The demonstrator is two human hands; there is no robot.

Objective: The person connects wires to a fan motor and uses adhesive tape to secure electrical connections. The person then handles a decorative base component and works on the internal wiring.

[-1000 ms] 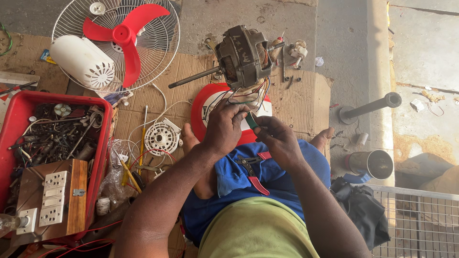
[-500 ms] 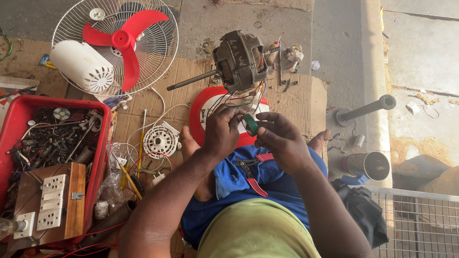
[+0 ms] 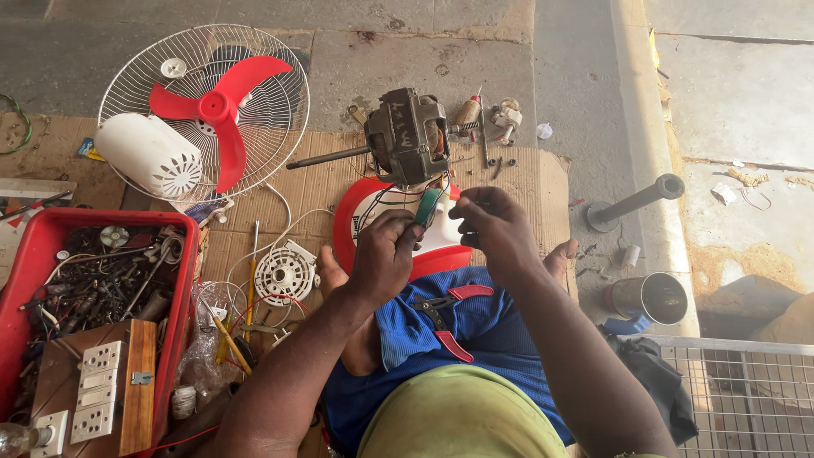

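Observation:
My left hand pinches a small green part with wires that run up to a dark fan motor lying on the cardboard. My right hand is closed on the same wires just right of the green part. Both hands hover over a red and white fan base. Red-handled pliers rest on my lap, on blue cloth.
A red fan blade lies in a wire guard beside a white motor cover. At left stands a red crate of parts with a switch board. Metal tubes lie to the right.
My view has shifted slightly. Both hands have drawn a little nearer me, and the green part now shows between my fingers.

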